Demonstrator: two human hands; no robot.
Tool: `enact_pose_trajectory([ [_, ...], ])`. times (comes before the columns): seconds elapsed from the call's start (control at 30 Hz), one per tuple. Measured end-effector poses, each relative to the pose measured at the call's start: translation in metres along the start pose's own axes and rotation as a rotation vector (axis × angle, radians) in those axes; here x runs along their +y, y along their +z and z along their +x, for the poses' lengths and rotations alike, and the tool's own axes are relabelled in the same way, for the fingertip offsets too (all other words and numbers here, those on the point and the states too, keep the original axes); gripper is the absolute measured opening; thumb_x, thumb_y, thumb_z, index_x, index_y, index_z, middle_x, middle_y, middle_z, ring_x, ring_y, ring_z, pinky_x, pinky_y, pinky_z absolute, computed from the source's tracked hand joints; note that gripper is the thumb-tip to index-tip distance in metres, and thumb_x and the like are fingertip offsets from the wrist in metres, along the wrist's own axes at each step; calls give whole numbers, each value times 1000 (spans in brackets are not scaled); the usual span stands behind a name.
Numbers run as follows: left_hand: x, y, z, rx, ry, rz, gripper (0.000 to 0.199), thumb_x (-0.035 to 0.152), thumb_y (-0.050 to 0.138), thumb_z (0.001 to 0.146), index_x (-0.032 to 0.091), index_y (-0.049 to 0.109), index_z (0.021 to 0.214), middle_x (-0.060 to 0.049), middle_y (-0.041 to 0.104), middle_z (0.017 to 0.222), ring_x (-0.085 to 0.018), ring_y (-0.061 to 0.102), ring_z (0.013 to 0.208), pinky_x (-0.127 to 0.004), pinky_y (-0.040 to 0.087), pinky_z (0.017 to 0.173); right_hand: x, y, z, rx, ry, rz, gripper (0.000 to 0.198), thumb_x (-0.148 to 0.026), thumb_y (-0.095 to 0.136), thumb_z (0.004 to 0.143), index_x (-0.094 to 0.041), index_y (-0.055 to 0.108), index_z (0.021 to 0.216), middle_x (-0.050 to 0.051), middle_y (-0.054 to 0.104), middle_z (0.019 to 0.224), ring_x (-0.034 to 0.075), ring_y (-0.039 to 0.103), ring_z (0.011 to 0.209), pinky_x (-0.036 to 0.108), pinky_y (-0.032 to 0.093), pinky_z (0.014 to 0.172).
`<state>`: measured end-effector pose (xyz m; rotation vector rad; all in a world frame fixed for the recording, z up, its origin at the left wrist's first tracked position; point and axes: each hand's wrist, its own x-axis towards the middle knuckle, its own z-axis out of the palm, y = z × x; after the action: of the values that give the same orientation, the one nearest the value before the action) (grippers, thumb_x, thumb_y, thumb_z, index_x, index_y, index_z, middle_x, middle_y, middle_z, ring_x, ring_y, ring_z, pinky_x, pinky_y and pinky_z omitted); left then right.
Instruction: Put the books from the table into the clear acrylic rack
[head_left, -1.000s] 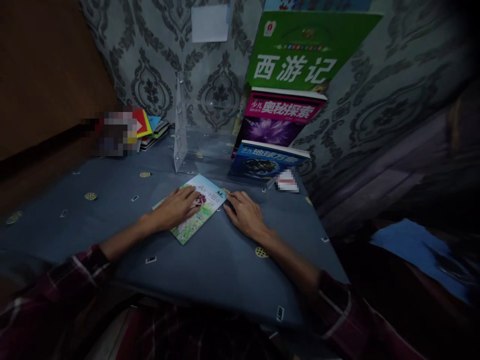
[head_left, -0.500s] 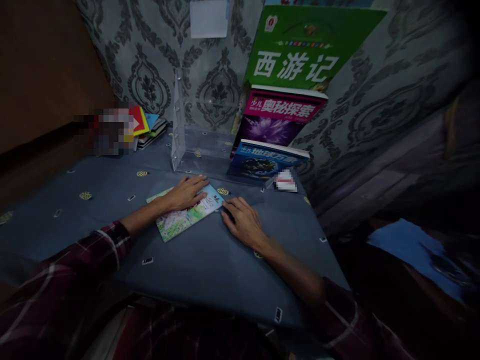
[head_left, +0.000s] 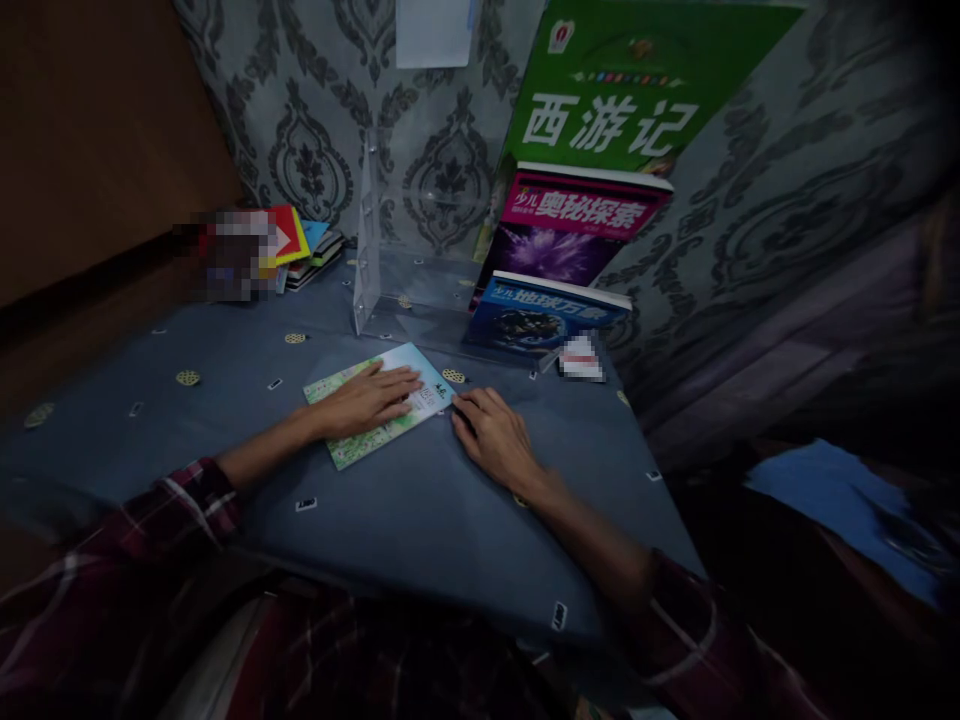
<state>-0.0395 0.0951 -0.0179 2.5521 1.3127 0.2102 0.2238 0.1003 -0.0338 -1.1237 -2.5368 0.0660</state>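
Observation:
A thin paperback book [head_left: 352,440] with a pale blue and green cover lies closed and slanted on the cloth-covered table. My left hand [head_left: 367,400] rests flat across the middle of its cover, fingers stretched to the right, hiding part of the picture and title. At the book's right corner is my right hand [head_left: 495,440], its fingers loosely bent and the thumb apart from them. The fingertips touch or nearly touch that corner. Just beyond the book stands a clear acrylic book rack [head_left: 365,240].
On the rack's right side stand a green book [head_left: 611,125], a purple-pink book [head_left: 562,245] and a blue book [head_left: 525,318]. A pile of books [head_left: 315,262] lies at the back left. A small blurred white object [head_left: 582,358] sits by the rack. The table's right edge drops off beyond my right arm.
My left hand has slid from the book's far edge back over the middle of the cover. My right hand stays at the corner. The view has shifted slightly.

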Motion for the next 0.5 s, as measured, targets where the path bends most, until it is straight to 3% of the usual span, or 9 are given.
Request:
enact_pose_trajectory([
  [0.17,-40,-12,-41,49,-207,22,59,50,24,105,23,38,156,-9,32,166,-25,26,154,-49,19,124,2,-1,-1,7,-4,-4,34,-26,44,101,-16,68,123,15,69,115,29,60,106,42,55,81],
  [0.3,-47,-10,-57,132,-253,29,57,45,26,105,18,44,152,-11,45,158,-25,38,147,-47,27,121,-14,0,1,18,-14,-55,31,-24,48,100,-15,69,122,18,68,124,33,59,116,52,51,95],
  [0.43,-42,-3,-58,274,-247,126,48,39,34,103,16,59,136,-13,66,126,-25,58,117,-41,44,105,-59,6,1,-30,-211,28,32,-25,55,99,-19,65,129,15,64,137,32,52,134,60,37,114],
  [0.5,-40,-1,-58,340,-260,199,42,37,38,102,17,64,128,-10,67,108,-24,60,102,-38,48,95,-84,9,0,-86,-341,90,36,-28,55,100,-19,61,135,13,62,142,29,50,138,59,34,118],
])
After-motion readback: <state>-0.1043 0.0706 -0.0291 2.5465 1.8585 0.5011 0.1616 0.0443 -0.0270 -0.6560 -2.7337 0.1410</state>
